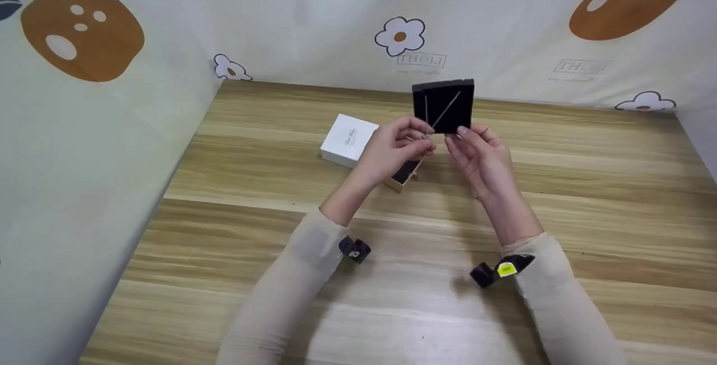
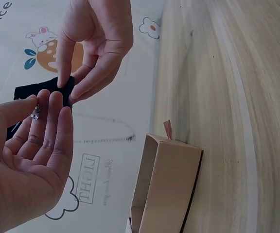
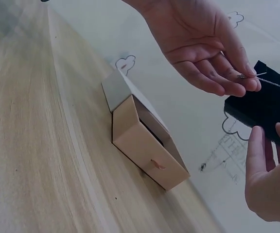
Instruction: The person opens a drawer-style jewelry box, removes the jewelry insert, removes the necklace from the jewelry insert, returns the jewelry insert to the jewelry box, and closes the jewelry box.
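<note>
My left hand (image 1: 389, 149) pinches the small silver pendant (image 2: 36, 112) of a necklace between thumb and fingertips. From it two thin strands of the chain (image 1: 445, 111) spread up in a V across a square black jewelry pad (image 1: 458, 117). The right hand (image 1: 486, 158) grips this pad by its lower edge, thumb on the front and fingers behind, holding it raised above the table. Below and behind the left hand lies a jewelry box: a white sleeve (image 1: 347, 136) with a tan drawer (image 3: 140, 150) pulled partly out. Dark lining shows inside the drawer.
A small ribbon tab (image 3: 158, 165) sticks out from the drawer's front. The box stands on a wood-grain table (image 1: 252, 186), toward its back edge. Behind rises a pale curtain (image 1: 313, 29) printed with flowers and fruit. Each sleeve carries a black wrist camera (image 1: 354, 249).
</note>
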`<state>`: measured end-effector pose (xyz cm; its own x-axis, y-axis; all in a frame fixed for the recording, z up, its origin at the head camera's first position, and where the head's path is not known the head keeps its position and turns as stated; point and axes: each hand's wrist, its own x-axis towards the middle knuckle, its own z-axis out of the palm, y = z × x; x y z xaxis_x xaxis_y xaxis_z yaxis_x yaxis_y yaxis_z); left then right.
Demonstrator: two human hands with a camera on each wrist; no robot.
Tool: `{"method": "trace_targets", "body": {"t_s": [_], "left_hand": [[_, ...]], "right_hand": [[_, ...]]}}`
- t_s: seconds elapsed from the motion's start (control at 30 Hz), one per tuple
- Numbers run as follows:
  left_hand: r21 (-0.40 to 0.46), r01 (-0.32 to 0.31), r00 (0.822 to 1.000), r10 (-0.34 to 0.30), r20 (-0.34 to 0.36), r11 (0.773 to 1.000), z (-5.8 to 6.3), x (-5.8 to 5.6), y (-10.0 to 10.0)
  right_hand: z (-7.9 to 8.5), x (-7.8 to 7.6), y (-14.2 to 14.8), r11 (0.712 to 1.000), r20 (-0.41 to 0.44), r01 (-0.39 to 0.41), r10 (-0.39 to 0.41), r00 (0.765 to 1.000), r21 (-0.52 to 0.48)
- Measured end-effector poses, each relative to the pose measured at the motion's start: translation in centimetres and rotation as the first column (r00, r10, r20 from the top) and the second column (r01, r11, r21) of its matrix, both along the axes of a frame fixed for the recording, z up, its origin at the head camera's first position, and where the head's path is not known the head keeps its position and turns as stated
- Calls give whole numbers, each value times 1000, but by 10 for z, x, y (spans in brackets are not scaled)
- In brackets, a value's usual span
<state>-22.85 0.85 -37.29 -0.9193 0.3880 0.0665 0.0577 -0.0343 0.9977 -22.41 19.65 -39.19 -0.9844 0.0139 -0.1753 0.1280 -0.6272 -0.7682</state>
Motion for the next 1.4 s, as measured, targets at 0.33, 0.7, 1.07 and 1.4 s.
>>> {"method": "trace_targets", "body": {"t_s": [0.33, 0.7, 1.07, 1.4], "left_hand": [[-35, 3, 1000, -3, 4, 999, -2, 0, -1], [-41, -2, 1000, 3, 19, 999, -3, 0, -6], [-80, -14, 1000, 15, 14, 997, -5, 0, -14], [-90, -36, 999, 37, 2, 995, -7, 0, -22]], "right_hand": [[0, -2, 2, 996, 22, -1, 3, 1000, -84], [2, -2, 2, 993, 39, 6, -2, 999, -117], [3, -3, 3, 984, 76, 10, 4, 997, -177], [4, -2, 6, 965, 98, 12, 14, 995, -263]]}}
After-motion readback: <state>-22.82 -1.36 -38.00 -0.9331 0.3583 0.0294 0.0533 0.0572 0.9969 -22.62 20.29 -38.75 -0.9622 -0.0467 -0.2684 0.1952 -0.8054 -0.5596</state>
